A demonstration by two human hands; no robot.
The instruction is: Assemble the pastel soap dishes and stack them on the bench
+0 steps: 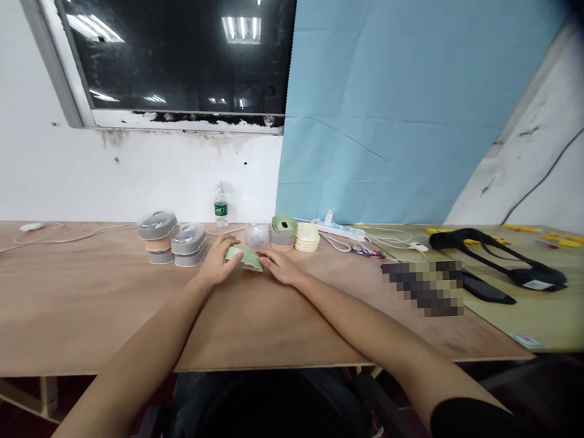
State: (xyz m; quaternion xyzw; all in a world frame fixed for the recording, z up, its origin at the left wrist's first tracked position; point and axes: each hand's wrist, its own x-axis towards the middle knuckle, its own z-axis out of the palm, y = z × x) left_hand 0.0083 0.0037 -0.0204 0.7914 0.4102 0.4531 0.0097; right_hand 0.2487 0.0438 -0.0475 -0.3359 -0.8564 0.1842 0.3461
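A light green piece with a pale, wavy lower edge (pixel 244 256) is held between my two hands over the table. Its exact kind does not show. My left hand (pixel 219 261) grips its left end, thumb lying along the near side and fingers behind. At the right end, my right hand (pixel 279 267) pinches it between thumb and fingers. Just behind my hands are a stack of clear plastic pieces (pixel 257 234), a green oval shell with a dark slot (pixel 284 224) on top of grey and peach ones, and a pile of cream shells (pixel 307 237).
Stacked grey oval boxes with clear covers (pixel 189 239) stand left of my hands. A water bottle (pixel 220 206) is by the wall. Toward the right are a white power strip (pixel 341 228), cables, a blurred-out dark item (pixel 421 287) and a black strap frame (pixel 521 277).
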